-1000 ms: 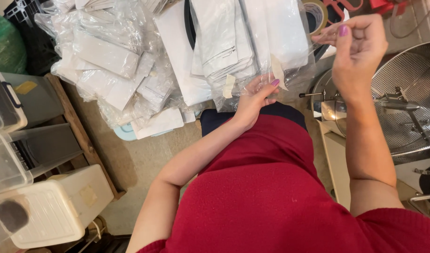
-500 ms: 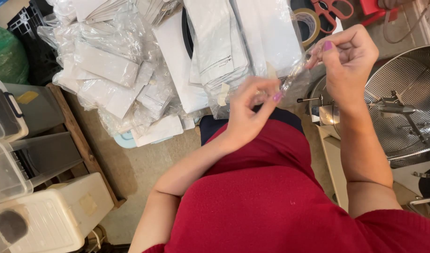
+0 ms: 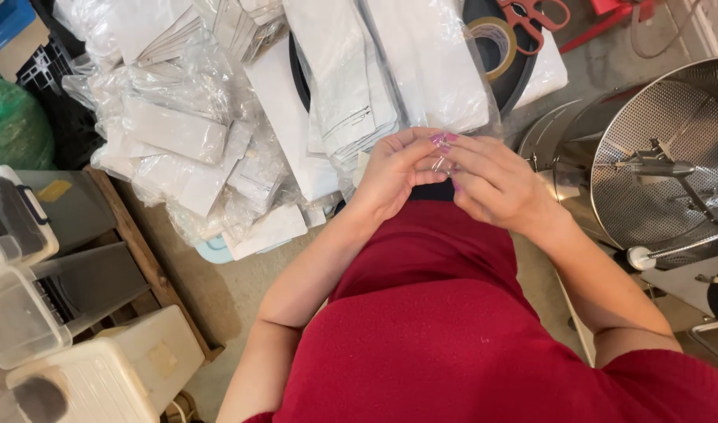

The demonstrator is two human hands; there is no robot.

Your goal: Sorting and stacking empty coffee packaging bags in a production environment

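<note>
My left hand and my right hand meet fingertip to fingertip just above my red-clothed lap. Between the pinched fingers of both hands sits a small clear plastic strip, mostly hidden by the fingers. Just beyond the hands lies a stack of white packets in clear plastic bags.
A heap of bagged white packets spreads to the left. A tape roll and red scissors lie at the top. On the right stands a perforated metal drum. Plastic bins, a white container and a green bag sit at left.
My right hand came down from the upper right and closed in on my left hand. The clear strip, stretched between them before, is now bunched between the fingertips.
</note>
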